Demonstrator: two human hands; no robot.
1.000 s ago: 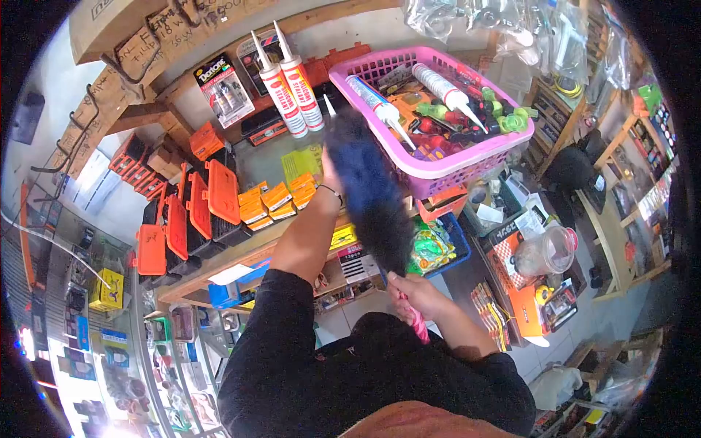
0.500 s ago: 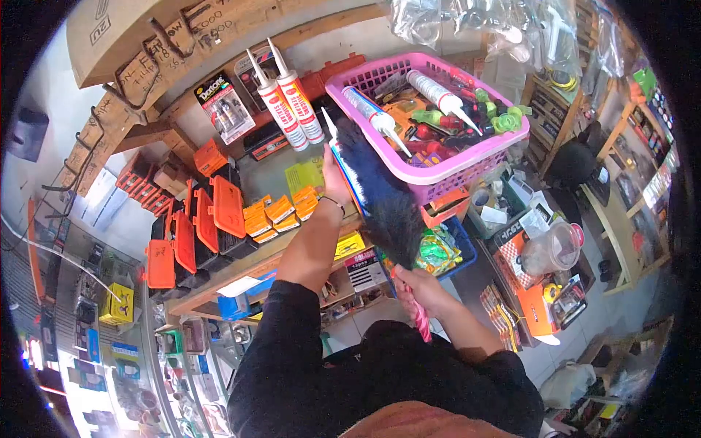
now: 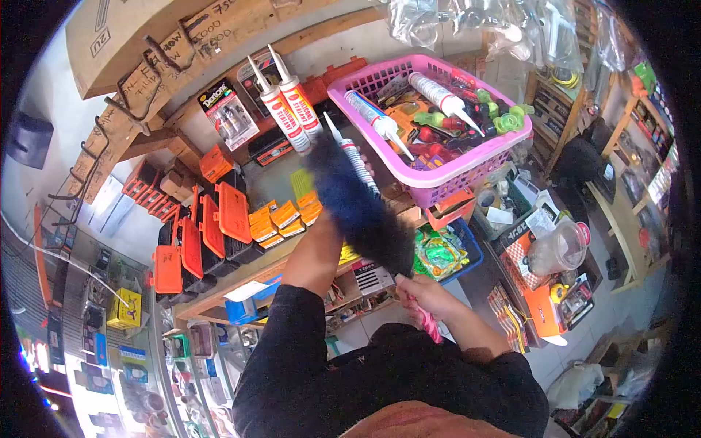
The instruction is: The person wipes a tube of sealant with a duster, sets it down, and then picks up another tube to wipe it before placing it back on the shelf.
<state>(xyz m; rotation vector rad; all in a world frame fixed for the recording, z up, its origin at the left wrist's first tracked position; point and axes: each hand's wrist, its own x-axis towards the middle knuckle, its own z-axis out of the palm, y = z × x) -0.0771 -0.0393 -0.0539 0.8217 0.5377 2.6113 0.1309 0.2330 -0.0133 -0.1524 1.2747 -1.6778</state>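
My right hand [image 3: 425, 298] is wrapped round the pink handle of a dark, fluffy duster [image 3: 365, 208]. The duster reaches up and left, smeared by motion, and crosses in front of a sealant tube [image 3: 358, 166] with a white nozzle. My left hand is mostly hidden behind the duster; its forearm [image 3: 314, 255] shows below, and a bit of fingers shows beside the tube. Two upright silicone sealant tubes [image 3: 286, 120] stand just behind the duster. Right of it sits a pink basket [image 3: 438, 171] holding two more tubes and small coloured items.
Orange-lidded boxes [image 3: 234, 212] and small orange-yellow boxes [image 3: 285, 214] line the shelf's left part. Below the basket is a blue tray [image 3: 475, 255] with green packets. Metal hooks [image 3: 157, 62] stick out at the upper left, and plastic bags [image 3: 504, 29] hang overhead.
The duster has swung left, from beside the tube to in front of it and my left hand. My right hand still grips the handle. The view has shifted slightly.
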